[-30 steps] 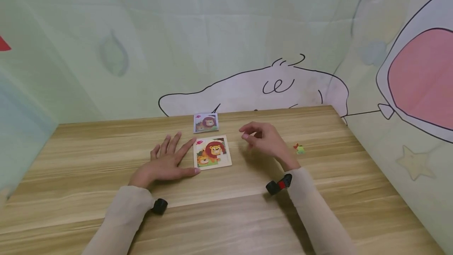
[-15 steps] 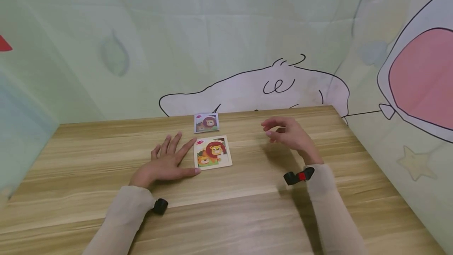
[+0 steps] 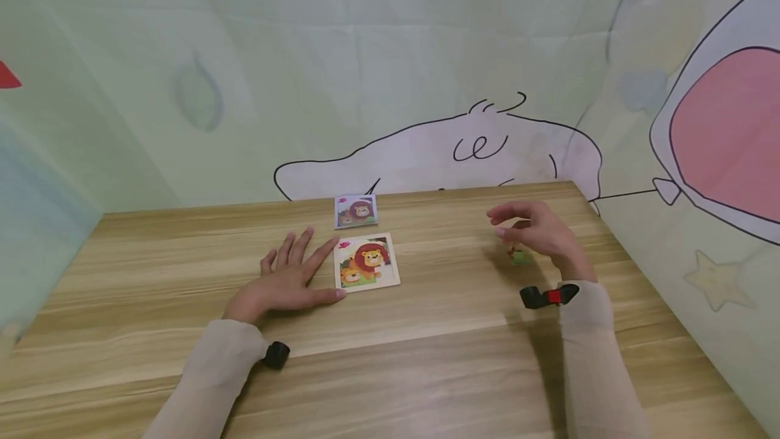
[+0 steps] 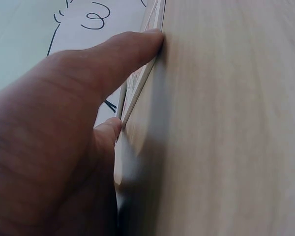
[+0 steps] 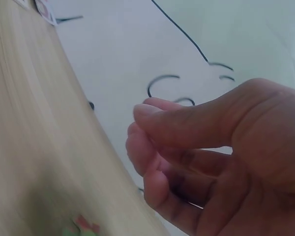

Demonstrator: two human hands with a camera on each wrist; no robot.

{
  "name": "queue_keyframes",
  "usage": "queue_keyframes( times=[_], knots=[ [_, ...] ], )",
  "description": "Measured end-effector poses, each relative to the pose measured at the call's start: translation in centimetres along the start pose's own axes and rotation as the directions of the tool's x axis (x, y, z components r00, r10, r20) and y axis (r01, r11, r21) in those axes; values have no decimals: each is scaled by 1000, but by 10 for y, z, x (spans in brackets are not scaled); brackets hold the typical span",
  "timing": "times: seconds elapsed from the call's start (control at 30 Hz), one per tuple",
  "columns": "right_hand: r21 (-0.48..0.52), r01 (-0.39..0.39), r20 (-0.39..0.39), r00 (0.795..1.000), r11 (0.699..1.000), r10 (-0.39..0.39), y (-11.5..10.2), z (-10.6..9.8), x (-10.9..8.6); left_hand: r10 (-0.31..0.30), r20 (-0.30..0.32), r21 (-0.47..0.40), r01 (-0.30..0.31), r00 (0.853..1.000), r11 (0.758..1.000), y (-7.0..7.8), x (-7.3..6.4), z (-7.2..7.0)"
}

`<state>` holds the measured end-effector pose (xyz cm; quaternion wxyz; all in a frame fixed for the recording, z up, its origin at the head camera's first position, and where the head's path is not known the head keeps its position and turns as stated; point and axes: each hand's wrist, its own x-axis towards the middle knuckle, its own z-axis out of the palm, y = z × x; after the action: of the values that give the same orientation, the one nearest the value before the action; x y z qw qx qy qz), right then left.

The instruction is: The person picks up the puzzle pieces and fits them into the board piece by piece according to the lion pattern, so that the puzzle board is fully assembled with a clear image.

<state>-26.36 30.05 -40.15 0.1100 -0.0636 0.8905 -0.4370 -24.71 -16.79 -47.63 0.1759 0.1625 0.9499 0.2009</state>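
Note:
A square lion jigsaw puzzle [image 3: 365, 261] lies on the table in its pale frame, with a pale gap at its lower right. My left hand [image 3: 289, 283] is spread flat at its left side, thumb and index fingertip right at the frame's edge. A loose puzzle piece [image 3: 521, 257], green with some red, lies on the table to the right. Just above it hovers my right hand [image 3: 542, 232], fingers loosely curled with nothing between them; it partly covers the piece in the head view. The right wrist view also shows that piece [image 5: 81, 227], blurred, below the fingers.
A lion picture card [image 3: 356, 212] lies just behind the puzzle, near the back edge of the wooden table [image 3: 414, 371]. A cloth wall with cartoon drawings [image 3: 426, 73] rises right behind that edge. Each wrist wears a small black camera [image 3: 277, 356].
My right hand has moved to the right, away from beside the puzzle, to over the loose piece. The left hand and the puzzle have stayed put.

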Motion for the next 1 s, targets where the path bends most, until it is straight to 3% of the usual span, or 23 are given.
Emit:
queue_keyframes(
  times=[0.43,0.8,1.0],
  knots=[
    [-136,-100,31,994,986,105,27,-18,-9,-7,6,-4,7,1000,1000,1,0,-2],
    [-206,-58,130,988,977,86,43,-21,-7,-7,3,-1,7,1000,1000,-1,0,0],
    [-242,-3,137,990,970,37,44,-18,-6,-5,6,-7,5,1000,1000,0,0,-1]
  ],
)
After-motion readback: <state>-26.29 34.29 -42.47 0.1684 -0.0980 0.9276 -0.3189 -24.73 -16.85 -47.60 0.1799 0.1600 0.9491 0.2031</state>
